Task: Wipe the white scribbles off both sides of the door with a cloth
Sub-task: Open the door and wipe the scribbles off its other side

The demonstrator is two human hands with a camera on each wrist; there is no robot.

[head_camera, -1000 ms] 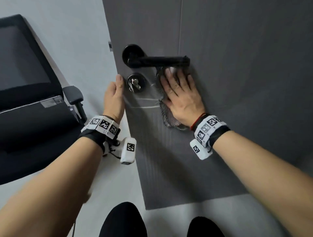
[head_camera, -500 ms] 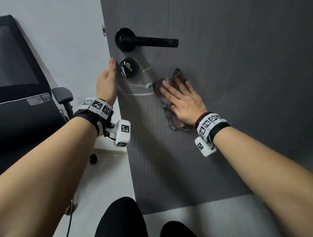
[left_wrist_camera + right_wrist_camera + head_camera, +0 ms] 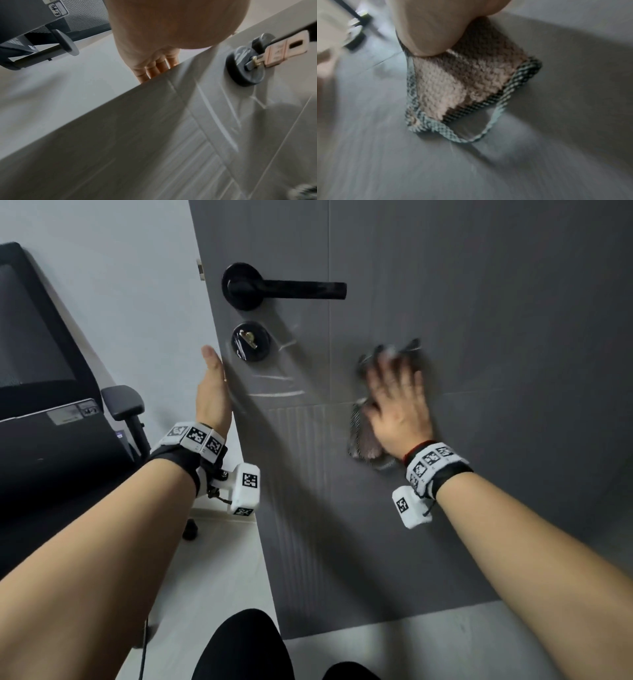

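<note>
A dark grey door (image 3: 479,302) fills the right of the head view. White scribbles (image 3: 277,386) run below its round lock (image 3: 251,340), also seen as pale lines (image 3: 214,115) in the left wrist view. My right hand (image 3: 397,402) lies flat, fingers spread, pressing a pinkish cloth (image 3: 363,436) with a checked border (image 3: 467,83) against the door, right of the scribbles. My left hand (image 3: 212,392) holds the door's left edge with straight fingers (image 3: 154,70) reaching behind it.
A black lever handle (image 3: 284,289) sits above the lock, which has a key (image 3: 281,51) in it. A black office chair (image 3: 51,412) stands at the left on the pale floor (image 3: 219,570). My knees (image 3: 246,648) show at the bottom.
My right hand has swept the cloth to the right and slightly down, away from under the handle and the scribbles. The left hand stays at the door's edge.
</note>
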